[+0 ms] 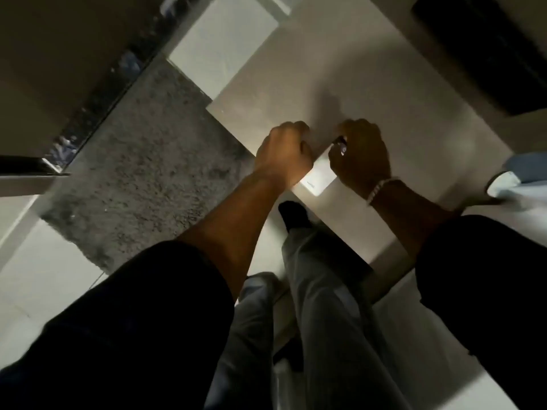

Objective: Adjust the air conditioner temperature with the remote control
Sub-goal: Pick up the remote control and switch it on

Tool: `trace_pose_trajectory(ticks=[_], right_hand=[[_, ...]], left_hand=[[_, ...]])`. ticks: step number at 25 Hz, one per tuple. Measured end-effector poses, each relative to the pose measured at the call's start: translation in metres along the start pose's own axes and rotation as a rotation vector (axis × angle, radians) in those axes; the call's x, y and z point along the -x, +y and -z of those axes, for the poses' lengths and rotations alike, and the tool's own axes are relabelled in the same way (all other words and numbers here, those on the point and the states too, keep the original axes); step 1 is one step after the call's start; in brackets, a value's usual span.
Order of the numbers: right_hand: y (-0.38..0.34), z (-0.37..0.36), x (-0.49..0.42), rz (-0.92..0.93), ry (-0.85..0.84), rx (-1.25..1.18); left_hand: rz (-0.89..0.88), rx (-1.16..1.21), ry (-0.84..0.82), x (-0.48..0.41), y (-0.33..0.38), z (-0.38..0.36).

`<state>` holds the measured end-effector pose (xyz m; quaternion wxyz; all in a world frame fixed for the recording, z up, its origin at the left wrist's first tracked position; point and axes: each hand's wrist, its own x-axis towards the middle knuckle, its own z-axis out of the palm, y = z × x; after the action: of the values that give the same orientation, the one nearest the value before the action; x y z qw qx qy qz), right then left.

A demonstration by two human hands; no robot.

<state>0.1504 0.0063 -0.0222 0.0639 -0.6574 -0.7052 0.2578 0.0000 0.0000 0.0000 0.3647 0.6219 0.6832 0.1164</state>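
Observation:
I hold a white remote control (318, 179) in front of me, above the floor. Only its lower end shows between my hands. My right hand (362, 155), with a beaded bracelet on its wrist, is closed around the remote's upper right part, and its thumb rests by a small lit button area. My left hand (284, 152) is curled into a fist over the remote's left edge, which is hidden beneath it. The air conditioner is not in view.
A grey shaggy rug (142, 161) lies on the pale tiled floor (296, 84) at left. My legs in grey trousers (319, 291) and a dark foot (293, 214) are below. Dark furniture (488, 54) stands top right, and a pale blue object (515, 176) sits at the right edge.

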Motion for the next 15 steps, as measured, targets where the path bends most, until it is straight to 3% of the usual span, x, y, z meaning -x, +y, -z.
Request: trace_pose_trajectory(ticks=[3, 7, 12, 15], right_hand=[[0.03, -0.036, 0.006, -0.366, 0.139, -0.129], [0.042, -0.057, 0.009, -0.756, 0.218, -0.569], [0.05, -0.07, 0.014, -0.73, 0.085, -0.632], [0.034, -0.06, 0.017, -0.654, -0.002, -0.782]], left_hand=[[0.056, 0.007, -0.116, -0.017, -0.006, -0.045], [0.184, 0.183, -0.136, -0.029, -0.007, -0.085], [0.534, 0.547, -0.129, -0.029, -0.007, -0.095], [0.594, 0.683, -0.104, -0.016, -0.014, -0.07]])
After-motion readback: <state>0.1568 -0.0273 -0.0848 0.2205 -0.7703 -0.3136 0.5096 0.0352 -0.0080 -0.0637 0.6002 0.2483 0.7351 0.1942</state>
